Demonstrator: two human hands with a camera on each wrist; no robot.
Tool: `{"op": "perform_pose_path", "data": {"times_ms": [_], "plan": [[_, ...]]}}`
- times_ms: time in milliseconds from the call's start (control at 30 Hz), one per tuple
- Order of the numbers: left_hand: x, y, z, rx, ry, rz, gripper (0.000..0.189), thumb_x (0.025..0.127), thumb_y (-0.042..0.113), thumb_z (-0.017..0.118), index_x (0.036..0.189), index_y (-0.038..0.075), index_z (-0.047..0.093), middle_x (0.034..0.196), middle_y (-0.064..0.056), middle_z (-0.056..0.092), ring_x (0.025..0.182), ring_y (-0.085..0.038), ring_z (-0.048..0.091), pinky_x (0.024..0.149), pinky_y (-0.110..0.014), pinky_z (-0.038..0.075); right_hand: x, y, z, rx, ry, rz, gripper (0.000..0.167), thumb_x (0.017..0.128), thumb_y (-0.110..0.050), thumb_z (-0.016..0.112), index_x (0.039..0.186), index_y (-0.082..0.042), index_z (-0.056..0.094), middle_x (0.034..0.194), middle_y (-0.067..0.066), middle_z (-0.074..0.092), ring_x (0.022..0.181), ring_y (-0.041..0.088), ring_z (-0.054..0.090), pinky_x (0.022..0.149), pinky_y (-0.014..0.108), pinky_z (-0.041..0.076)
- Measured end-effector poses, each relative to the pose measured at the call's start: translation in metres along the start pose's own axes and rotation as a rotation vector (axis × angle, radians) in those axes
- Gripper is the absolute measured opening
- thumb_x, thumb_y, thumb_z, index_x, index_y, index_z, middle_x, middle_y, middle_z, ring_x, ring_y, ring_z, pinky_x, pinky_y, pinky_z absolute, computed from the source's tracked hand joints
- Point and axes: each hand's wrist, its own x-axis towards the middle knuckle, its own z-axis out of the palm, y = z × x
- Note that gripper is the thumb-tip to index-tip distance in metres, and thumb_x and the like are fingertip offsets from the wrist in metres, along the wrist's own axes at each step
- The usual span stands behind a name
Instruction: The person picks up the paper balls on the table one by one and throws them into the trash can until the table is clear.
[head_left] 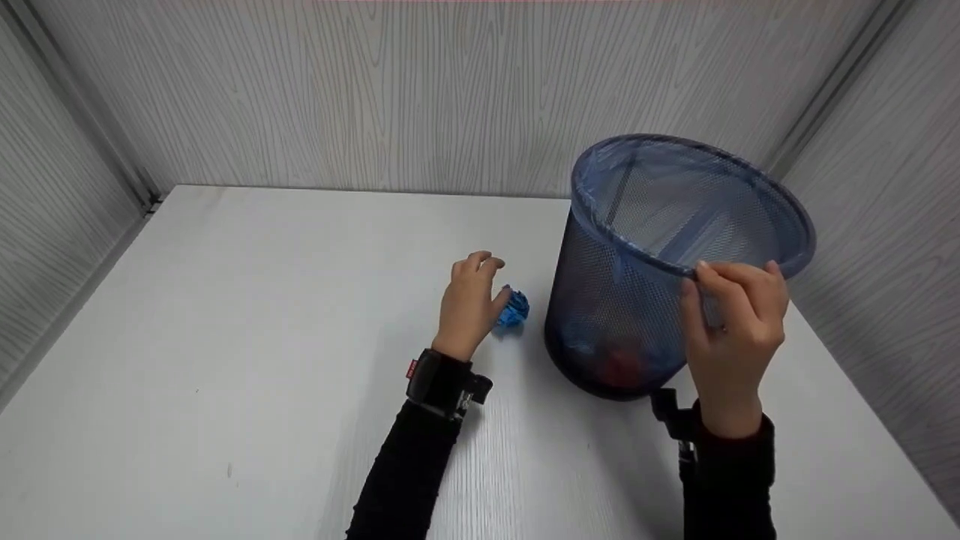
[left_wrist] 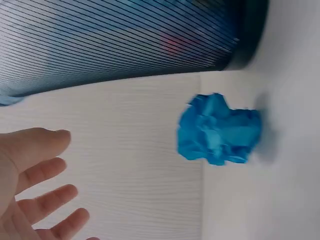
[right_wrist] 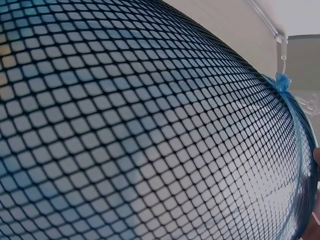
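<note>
A crumpled ball of blue paper [head_left: 514, 309] lies on the white table, left of a dark mesh wastebasket [head_left: 600, 300]. Beside that ball is my left hand [head_left: 469, 304], its fingers spread and holding nothing. In the left wrist view the paper ball [left_wrist: 219, 129] appears whole, apart from the fingers [left_wrist: 47, 205]. My right hand [head_left: 739, 315] pinches the near rim of the wastebasket, which is lined with a thin blue plastic bag [head_left: 675, 202]. The right wrist view is filled by the basket's mesh wall [right_wrist: 150, 125]; only a bit of the hand shows at its right edge.
Something red [head_left: 622, 365] shows through the mesh near the bottom of the wastebasket. The white table [head_left: 225, 337] runs back to a pale wood-grain panel [head_left: 337, 97], with similar panels at left and right.
</note>
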Motion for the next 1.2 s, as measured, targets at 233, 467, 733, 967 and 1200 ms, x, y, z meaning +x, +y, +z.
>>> {"op": "perform_pose_path", "data": {"times_ms": [233,467,733,967,1200], "plan": [[-0.004,-0.007,0.025,0.052,-0.17,-0.036,0.043,0.076,0.018,0.07,0.115,0.005,0.056,0.126,-0.014,0.044,0.115,-0.03,0.038,0.081,-0.037,0.044,-0.001,0.0,0.0,-0.002,-0.004,-0.003,0.022,0.079,-0.016,0.064,0.078,0.005,0.065,0.077,0.018,0.058,0.075,0.029,0.052,0.094,0.046,0.027],[-0.011,-0.001,0.043,0.127,-0.347,-0.016,0.061,0.075,0.025,0.07,0.13,0.013,0.045,0.135,-0.013,0.035,0.122,-0.035,0.029,0.085,-0.047,0.04,-0.001,0.0,0.0,-0.006,-0.009,-0.002,0.021,0.078,-0.016,0.064,0.078,0.005,0.065,0.076,0.019,0.057,0.074,0.031,0.05,0.094,0.046,0.027],[-0.015,0.001,0.044,0.159,-0.392,-0.017,0.047,0.073,0.023,0.072,0.115,0.01,0.056,0.115,-0.01,0.051,0.101,-0.031,0.048,0.073,-0.042,0.045,0.0,0.0,0.0,-0.01,-0.003,0.002,0.022,0.079,-0.016,0.063,0.079,0.006,0.065,0.076,0.019,0.057,0.074,0.031,0.05,0.094,0.046,0.027],[-0.016,0.003,0.041,0.175,-0.382,-0.033,0.031,0.069,0.017,0.075,0.095,0.008,0.061,0.095,-0.009,0.054,0.079,-0.027,0.054,0.06,-0.036,0.047,0.0,-0.001,0.001,0.012,0.014,0.0,0.021,0.079,-0.016,0.064,0.078,0.005,0.066,0.076,0.018,0.058,0.074,0.027,0.052,0.094,0.046,0.027],[-0.016,0.0,0.04,0.21,-0.351,-0.11,0.034,0.064,0.015,0.078,0.093,0.006,0.063,0.086,-0.009,0.056,0.073,-0.027,0.057,0.058,-0.039,0.048,0.0,-0.001,0.001,0.008,0.013,-0.001,0.027,0.08,-0.021,0.063,0.077,0.006,0.065,0.076,0.019,0.057,0.074,0.027,0.052,0.094,0.046,0.027]]}}
